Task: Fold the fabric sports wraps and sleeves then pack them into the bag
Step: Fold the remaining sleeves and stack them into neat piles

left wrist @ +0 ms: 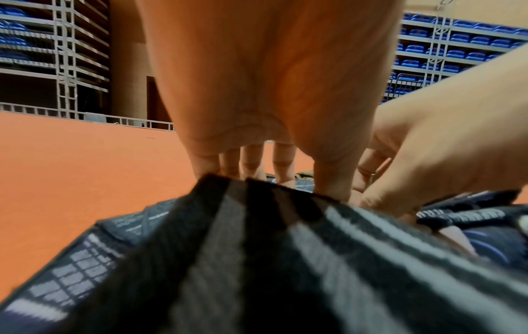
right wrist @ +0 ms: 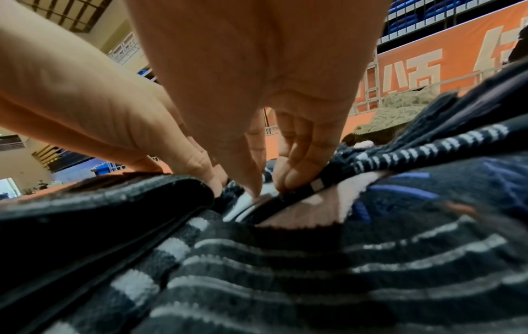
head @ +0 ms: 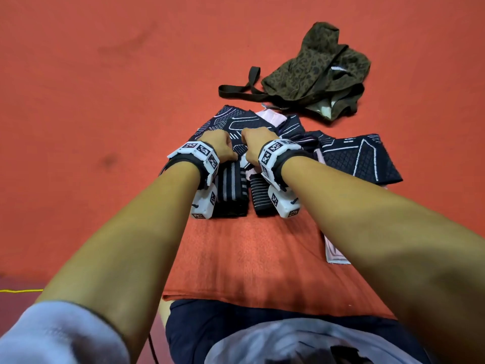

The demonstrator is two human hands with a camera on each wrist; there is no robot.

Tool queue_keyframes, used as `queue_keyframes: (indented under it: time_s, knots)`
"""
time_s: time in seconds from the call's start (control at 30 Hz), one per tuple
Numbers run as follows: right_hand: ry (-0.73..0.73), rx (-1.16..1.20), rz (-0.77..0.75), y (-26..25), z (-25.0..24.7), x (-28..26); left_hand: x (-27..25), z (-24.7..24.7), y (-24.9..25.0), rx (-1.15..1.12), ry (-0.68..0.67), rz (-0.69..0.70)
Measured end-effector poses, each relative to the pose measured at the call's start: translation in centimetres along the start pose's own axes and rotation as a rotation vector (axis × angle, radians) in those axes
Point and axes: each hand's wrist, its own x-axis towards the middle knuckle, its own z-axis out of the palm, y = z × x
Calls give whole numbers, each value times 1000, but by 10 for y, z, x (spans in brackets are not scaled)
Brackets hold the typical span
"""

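Dark patterned sleeves lie on the orange floor, near the camouflage bag. Left hand pinches the striped cuff; right hand pinches a fold just beside it.

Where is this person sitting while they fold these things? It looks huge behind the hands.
Probably an indoor sports arena. Tiers of blue seats rise behind a railing, a wide orange floor stretches all around, and an orange banner with large pale characters hangs below the stands.
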Motion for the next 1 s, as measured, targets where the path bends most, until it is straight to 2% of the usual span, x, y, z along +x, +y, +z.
queue_keyframes:
  time_s: [0.37, 0.6, 0.83, 1.0]
  knots:
    - [12, 36, 51, -1, -1, 15, 9, 7, -1, -7, 13, 11]
    - [111, 79, 24, 4, -10, 11, 0, 4, -4, -83, 93, 22]
    - [292, 138, 55, 20, -49, -13, -20, -14, 27, -156, 259, 167]
    - [334, 170, 93, 37, -59, -51, -40, -12, 53, -204, 289, 255]
